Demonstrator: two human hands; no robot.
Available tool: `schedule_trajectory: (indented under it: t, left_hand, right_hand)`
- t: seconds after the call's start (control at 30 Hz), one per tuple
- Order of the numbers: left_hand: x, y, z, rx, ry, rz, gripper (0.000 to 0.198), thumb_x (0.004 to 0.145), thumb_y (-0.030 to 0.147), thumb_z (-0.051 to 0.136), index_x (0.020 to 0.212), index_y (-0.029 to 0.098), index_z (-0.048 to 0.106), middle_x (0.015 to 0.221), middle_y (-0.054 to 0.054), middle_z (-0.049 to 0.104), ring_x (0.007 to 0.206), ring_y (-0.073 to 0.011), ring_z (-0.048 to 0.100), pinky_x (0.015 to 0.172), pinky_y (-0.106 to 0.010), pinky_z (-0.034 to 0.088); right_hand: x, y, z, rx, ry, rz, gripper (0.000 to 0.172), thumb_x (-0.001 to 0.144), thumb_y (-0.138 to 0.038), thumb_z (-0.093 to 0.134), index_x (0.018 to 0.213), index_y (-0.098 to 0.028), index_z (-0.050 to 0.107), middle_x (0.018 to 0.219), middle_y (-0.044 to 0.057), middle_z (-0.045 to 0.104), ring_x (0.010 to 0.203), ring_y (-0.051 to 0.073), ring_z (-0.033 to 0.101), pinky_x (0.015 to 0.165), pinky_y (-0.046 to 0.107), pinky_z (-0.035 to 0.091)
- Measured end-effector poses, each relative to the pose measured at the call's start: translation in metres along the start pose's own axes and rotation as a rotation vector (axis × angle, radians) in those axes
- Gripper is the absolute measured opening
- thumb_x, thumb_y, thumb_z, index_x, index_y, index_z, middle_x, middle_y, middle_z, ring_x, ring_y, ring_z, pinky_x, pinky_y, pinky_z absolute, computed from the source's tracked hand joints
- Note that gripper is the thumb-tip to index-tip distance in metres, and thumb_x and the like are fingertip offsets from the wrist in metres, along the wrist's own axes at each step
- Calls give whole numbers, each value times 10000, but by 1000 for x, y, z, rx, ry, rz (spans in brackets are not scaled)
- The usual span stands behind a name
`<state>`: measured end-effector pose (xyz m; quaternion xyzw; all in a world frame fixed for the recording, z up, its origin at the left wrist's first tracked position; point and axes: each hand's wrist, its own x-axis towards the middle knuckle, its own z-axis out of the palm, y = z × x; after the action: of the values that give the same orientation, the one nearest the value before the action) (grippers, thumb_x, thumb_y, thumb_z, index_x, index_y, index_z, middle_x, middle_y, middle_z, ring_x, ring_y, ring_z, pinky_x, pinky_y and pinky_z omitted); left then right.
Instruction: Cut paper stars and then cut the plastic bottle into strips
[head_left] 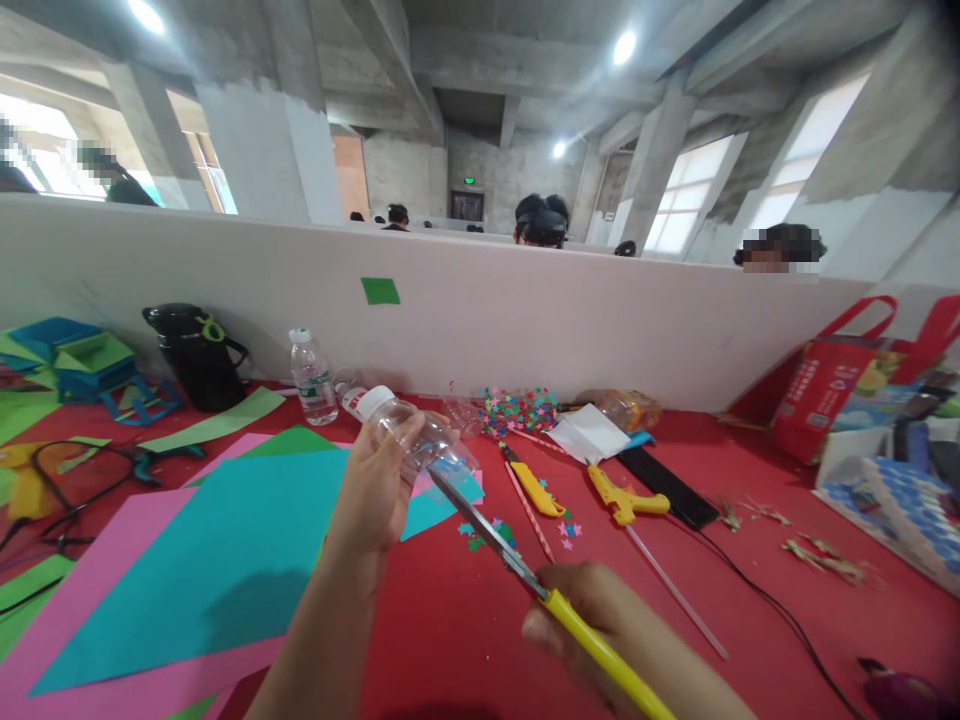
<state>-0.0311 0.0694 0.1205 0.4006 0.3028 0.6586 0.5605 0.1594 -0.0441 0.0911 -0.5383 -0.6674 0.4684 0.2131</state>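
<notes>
My left hand (382,480) is wrapped around a clear plastic bottle (431,440) with a white cap, tilted with its cap up and to the left. In my right hand (585,610) is a pair of scissors (517,560) with yellow handles. Their blades reach up to the left, and the tips touch or overlap the bottle's lower side; I cannot tell whether they cut into it. Beneath the blades lie small coloured stars (491,535). A yellow utility knife (536,487) and a striped straw (529,510) lie just beyond my right hand.
Coloured paper sheets (225,540) cover the table's left side. A yellow glue gun (624,497), a black phone-like slab (667,485) and a red bag (817,400) lie to the right. Along the white partition (487,320) stand a water bottle (311,380) and a black jug (195,360).
</notes>
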Motion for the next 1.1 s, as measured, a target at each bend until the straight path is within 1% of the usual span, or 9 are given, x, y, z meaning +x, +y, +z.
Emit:
schedule_trajectory:
  t: [0.07, 0.17, 0.3, 0.37, 0.47, 0.7, 0.83, 0.93, 1.1]
  left_hand:
    - [0, 2, -1, 6, -6, 11, 253, 674, 294, 789, 789, 171, 600, 732, -32, 696, 700, -209, 701, 642, -311, 546]
    - [1, 2, -2, 22, -10, 32, 209, 703, 271, 760, 802, 179, 600, 754, -30, 702, 690, -191, 692, 609, -283, 528]
    - [-1, -1, -1, 62, -58, 58, 155, 741, 264, 725, 821, 182, 620, 796, -42, 709, 709, -190, 690, 610, -280, 517]
    - [-2, -3, 1, 70, -73, 54, 170, 732, 260, 736, 828, 181, 621, 795, -39, 705, 714, -192, 688, 623, -285, 521]
    - [-4, -3, 5, 46, -76, 50, 198, 711, 242, 753, 834, 189, 607, 776, -21, 698, 711, -185, 683, 635, -284, 527]
    - [-4, -1, 4, 89, -80, 65, 114, 745, 250, 710, 785, 165, 646, 769, -45, 699, 694, -183, 676, 623, -283, 523]
    - [-4, 0, 3, 86, -70, 59, 118, 748, 246, 705, 810, 177, 634, 790, -40, 705, 703, -190, 684, 633, -292, 528]
    - [-5, 0, 4, 91, -97, 57, 130, 742, 242, 715, 816, 179, 629, 821, -48, 710, 764, -205, 693, 678, -303, 534]
    - [-8, -2, 10, 87, -90, 20, 237, 674, 251, 775, 825, 180, 607, 796, -34, 697, 818, -221, 693, 724, -313, 537]
  right_hand:
    - [2, 1, 1, 1, -8, 4, 461, 894, -553, 572, 646, -207, 393, 537, -70, 350, 493, 74, 321, 443, 219, 181]
    - [-1, 0, 2, 49, -18, -20, 511, 869, -653, 548, 669, -211, 383, 582, -68, 329, 531, 85, 295, 465, 232, 194]
    - [-11, -4, 2, 69, 31, -22, 556, 863, -754, 451, 781, -205, 421, 709, -49, 348, 637, 114, 317, 542, 240, 266]
    - [-13, -7, 1, 71, 20, -15, 552, 870, -746, 455, 789, -201, 427, 729, -47, 343, 663, 119, 315, 568, 245, 277]
    - [-9, -7, 0, 71, -23, -17, 549, 853, -728, 515, 745, -200, 408, 691, -57, 320, 634, 109, 290, 540, 245, 239]
    - [3, 7, 8, 43, 33, -29, 462, 888, -558, 572, 670, -201, 375, 620, -71, 298, 572, 87, 242, 477, 231, 188]
    - [2, 12, 9, 36, 64, -51, 498, 869, -637, 547, 687, -210, 366, 639, -66, 304, 579, 94, 260, 484, 233, 201]
    - [-4, 4, 4, 68, 17, -69, 509, 890, -687, 490, 741, -216, 369, 675, -65, 301, 597, 99, 267, 500, 230, 224]
    - [-9, -7, 1, 46, -19, -20, 513, 891, -693, 483, 744, -211, 383, 664, -64, 312, 584, 96, 283, 489, 224, 223]
